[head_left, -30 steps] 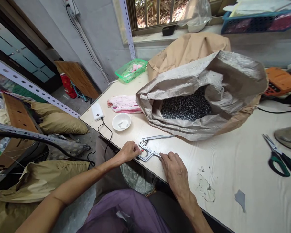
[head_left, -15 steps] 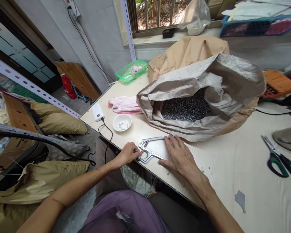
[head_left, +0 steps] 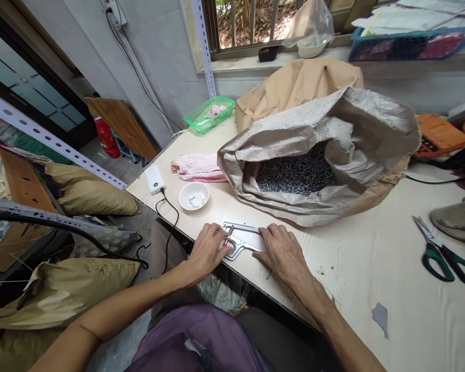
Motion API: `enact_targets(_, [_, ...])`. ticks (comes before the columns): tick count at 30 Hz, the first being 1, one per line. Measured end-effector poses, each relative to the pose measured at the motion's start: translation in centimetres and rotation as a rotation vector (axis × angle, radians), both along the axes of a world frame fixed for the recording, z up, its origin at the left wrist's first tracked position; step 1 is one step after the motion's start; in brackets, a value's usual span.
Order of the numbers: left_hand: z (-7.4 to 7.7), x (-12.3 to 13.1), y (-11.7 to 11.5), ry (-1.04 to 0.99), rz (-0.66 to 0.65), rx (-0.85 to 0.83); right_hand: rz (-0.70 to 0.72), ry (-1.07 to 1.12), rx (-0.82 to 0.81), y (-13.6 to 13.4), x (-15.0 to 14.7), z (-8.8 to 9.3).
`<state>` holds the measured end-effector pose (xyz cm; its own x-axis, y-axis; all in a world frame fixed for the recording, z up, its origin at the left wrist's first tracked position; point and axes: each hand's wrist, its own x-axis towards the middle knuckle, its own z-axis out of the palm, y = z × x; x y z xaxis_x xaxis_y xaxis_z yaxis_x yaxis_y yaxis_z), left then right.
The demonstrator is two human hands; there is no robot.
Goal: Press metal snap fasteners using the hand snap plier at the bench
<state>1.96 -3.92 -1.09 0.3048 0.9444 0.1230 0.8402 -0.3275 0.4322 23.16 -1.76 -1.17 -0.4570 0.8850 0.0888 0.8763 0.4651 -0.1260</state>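
Note:
A pair of silver pliers [head_left: 237,249] with a coil spring between its handles lies on the table near the front edge. My left hand [head_left: 207,253] is closed around its jaw end, fingers on top and thumb beneath. A small red spot shows at the jaw beside the thumb; what sits there is mostly hidden. My right hand [head_left: 284,253] grips the far ends of both handles, fingers over the upper one and thumb at the lower. Just behind my left hand stands a white bowl [head_left: 186,192] with several small light pieces in it.
A large sack [head_left: 279,139] of small dark metal pieces stands open behind the pliers. White power bank [head_left: 155,179] with a cable, pink-striped cloth [head_left: 197,168] and green basket [head_left: 209,116] are at the left. Green-handled scissors [head_left: 445,256] and a grey scrap [head_left: 380,318] lie right.
My left hand has turned from a pinch at the jaw's tip to a wider hold over the jaw end. My right hand has drawn its fingers closer around the handles.

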Motion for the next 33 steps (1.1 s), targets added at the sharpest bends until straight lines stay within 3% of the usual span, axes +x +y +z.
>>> enact_targets(3, [-0.1,1.6,1.1,0.056,-0.237,0.126,-0.004,0.047,0.0,-0.7,-0.2,-0.1])
enact_targets(7, [0.0,2.9,3.7,0.179,-0.445,0.023,0.004,0.029,-0.023,-1.2,0.1,0.2])
enact_targets(13, [0.7,3.2,4.3,0.238,-0.479,-0.076,-0.06,-0.136,-0.014,-2.4,-0.1,0.0])
enact_targets(19, [0.7,4.0,3.7,0.282,-0.481,-0.205,-0.007,-0.068,0.097,-4.0,-0.5,-1.3])
enact_targets(22, [0.6,3.6,3.7,0.21,-0.454,-0.175,-0.022,-0.01,0.084,-3.6,0.4,-1.3])
enact_targets(25, [1.3,1.6,3.7,0.036,-0.373,-0.079,0.001,0.116,0.089,-3.0,1.4,-0.8])
enact_targets(28, [2.5,-1.2,3.1,-0.079,-0.104,-0.017,-0.023,0.229,0.1,-3.3,1.8,-0.2])
enact_targets(30, [3.0,-2.4,2.3,-0.057,0.074,-0.064,-0.026,0.27,0.076,-3.9,1.5,-0.1])
enact_targets(33, [2.8,-2.6,1.2,0.048,0.176,-0.222,0.006,0.266,0.017,-4.8,0.4,-0.4])
